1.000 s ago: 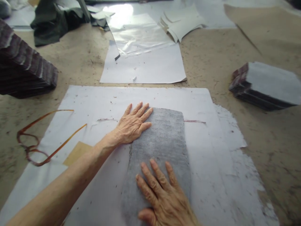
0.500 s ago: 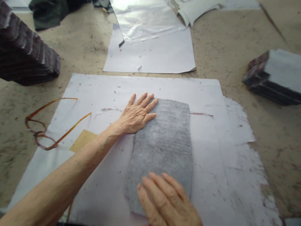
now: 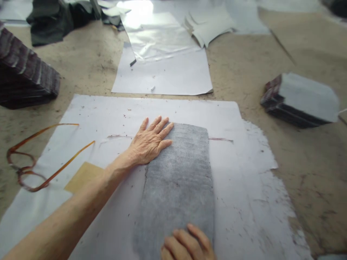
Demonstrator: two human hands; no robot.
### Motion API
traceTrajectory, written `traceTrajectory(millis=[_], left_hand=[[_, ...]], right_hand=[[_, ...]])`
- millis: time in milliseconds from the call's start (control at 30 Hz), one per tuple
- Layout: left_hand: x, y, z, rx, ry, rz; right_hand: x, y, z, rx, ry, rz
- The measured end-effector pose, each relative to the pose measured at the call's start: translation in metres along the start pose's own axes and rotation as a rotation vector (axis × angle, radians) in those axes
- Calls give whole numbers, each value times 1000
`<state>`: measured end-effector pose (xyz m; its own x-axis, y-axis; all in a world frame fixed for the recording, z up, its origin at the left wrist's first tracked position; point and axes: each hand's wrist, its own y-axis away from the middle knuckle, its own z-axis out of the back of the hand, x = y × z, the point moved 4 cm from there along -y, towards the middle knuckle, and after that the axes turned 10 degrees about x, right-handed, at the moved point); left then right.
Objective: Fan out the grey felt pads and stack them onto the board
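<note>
L hand (image 3: pixel 149 142) flat, fingers splayed, palm down at upper L edge of gray panel (image 3: pixel 179 177); fingertips reach about the panel's top L corner, thumb lies on the gray surface. L forearm runs in from bottom L, bare. R hand (image 3: pixel 187 246) at bottom of frame, over panel's lower part; fingers bent & close together, rest of hand cut off by frame edge. Can't tell if R hand pinches anything or just rests there.

Panel lies flat on lg white sheet (image 3: pixel 227 202), approx center, long side running away from person; bottom end partly hidden by R hand & cut by frame. Thin reddish streak (image 3: pixel 221 139) on sheet shows R of panel, similar mark L of it. Dark specks scattered on sheet. Ragged-edged white paper (image 3: pixel 261 148) along sheet's R side.

L of L hand: yellowish pc (image 3: pixel 84 177) on sheet, partly behind forearm; eyeglasses (image 3: pixel 61 170) w/ orange-brown frame, temples unfolded, partly over sheet's L edge.

Tall dark stack (image 3: pixel 29 79) at far L on table (image 3: pixel 238 65); shorter stack (image 3: pixel 306 99) w/ pale top at R, well apart from hands. Beyond lg sheet: another white sheet (image 3: pixel 162 77) w/ shiny clear film (image 3: pixel 165 39) over its far part, curled off-white pcs (image 3: pixel 214 27) near film, dark green cloth (image 3: pixel 50 23) upper L.
</note>
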<state>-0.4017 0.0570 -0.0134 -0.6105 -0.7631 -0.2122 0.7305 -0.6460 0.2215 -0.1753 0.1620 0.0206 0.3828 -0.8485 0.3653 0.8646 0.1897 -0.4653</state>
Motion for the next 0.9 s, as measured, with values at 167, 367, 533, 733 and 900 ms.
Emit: traceTrajectory(millis=[167, 367, 533, 733, 900], left_hand=[[3, -2, 6, -75, 108, 45], [0, -23, 34, 11, 206, 295], [3, -32, 42, 62, 264, 381], [9, -21, 39, 5, 390, 449], [27, -43, 52, -117, 379, 494]], right_hand=[[-70, -46, 7, 135, 111, -419], [-121, -105, 0, 323, 23, -897], [-122, -108, -4, 582, -43, -1012], [-125, -109, -4, 402, -28, -885], [-147, -146, -22, 302, -8, -830]])
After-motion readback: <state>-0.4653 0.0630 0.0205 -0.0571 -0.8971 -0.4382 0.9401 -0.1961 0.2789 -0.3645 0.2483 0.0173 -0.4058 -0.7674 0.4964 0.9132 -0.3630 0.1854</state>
